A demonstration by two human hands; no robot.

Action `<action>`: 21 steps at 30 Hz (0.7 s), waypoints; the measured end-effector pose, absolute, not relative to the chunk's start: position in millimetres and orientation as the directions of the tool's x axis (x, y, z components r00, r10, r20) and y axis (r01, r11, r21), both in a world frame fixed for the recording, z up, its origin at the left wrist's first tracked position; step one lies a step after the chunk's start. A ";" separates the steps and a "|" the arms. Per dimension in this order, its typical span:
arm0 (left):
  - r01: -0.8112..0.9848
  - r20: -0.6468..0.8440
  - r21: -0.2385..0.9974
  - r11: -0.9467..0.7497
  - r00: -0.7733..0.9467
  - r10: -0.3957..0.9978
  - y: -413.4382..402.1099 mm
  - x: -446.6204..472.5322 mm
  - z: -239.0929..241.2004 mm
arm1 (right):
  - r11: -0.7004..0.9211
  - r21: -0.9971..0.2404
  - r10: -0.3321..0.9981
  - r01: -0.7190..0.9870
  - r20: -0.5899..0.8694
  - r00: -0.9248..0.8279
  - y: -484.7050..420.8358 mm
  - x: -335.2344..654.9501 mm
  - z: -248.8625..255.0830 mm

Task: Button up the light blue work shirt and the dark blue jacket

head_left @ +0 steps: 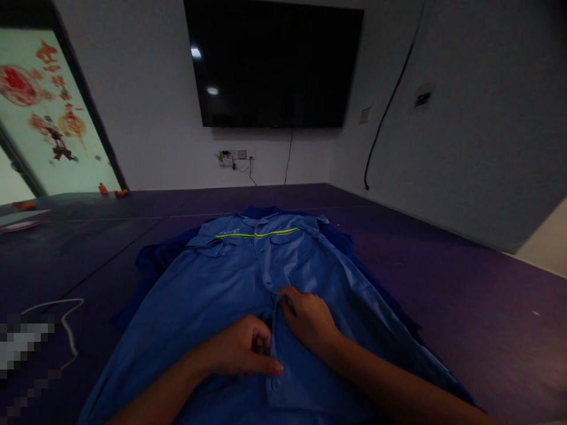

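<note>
A blue button-up work shirt (186, 307) lies front side up, its collar pointing away from me. A yellow-green stripe and white lettering cross its chest. Darker blue cloth (155, 258) shows from beneath it at both sides. My left hand (241, 348) is curled at the shirt's front opening, its thumb on the placket just above a button (277, 384). Slightly farther up, my right hand (310, 321) pinches the placket's edge between thumb and fingers. The fingertips of my left hand are partly hidden.
The shirt rests on a dark purple surface (465, 307). A white cord (71, 336) runs beside a pixelated patch at left. Small orange objects (103, 189) lie near the glass door (66, 100). A television (279, 65) hangs ahead; a black cable (390, 100) dangles along the right wall.
</note>
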State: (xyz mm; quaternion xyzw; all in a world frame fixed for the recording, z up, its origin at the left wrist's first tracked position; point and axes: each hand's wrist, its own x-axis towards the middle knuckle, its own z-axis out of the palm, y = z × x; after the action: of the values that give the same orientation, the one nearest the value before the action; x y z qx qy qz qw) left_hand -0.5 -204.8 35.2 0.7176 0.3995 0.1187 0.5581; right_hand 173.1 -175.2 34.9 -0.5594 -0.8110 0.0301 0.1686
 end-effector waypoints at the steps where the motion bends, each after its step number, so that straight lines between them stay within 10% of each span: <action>1: 0.432 -0.289 0.901 -0.050 0.682 0.671 -204.5 -2.3 36.4 | 0.353 -0.231 0.923 0.907 0.245 -0.297 -174.1 173.6 35.1; 16: 0.433 -0.327 0.899 0.067 0.560 0.762 -202.0 1.1 34.8 | 0.561 -0.441 0.766 0.701 0.598 -0.237 -181.4 179.1 45.8; 21: 0.364 -0.277 0.924 0.119 0.420 0.864 -192.1 -4.8 38.4 | 0.582 -0.532 0.813 0.615 0.366 -0.453 -197.0 172.0 47.4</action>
State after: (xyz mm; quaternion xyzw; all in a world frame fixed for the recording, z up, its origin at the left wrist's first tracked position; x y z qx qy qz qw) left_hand -4.8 -192.1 38.4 0.6258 0.4907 0.2214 0.5644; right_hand 172.0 -197.0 47.4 -0.4270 -0.8364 0.1637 0.3023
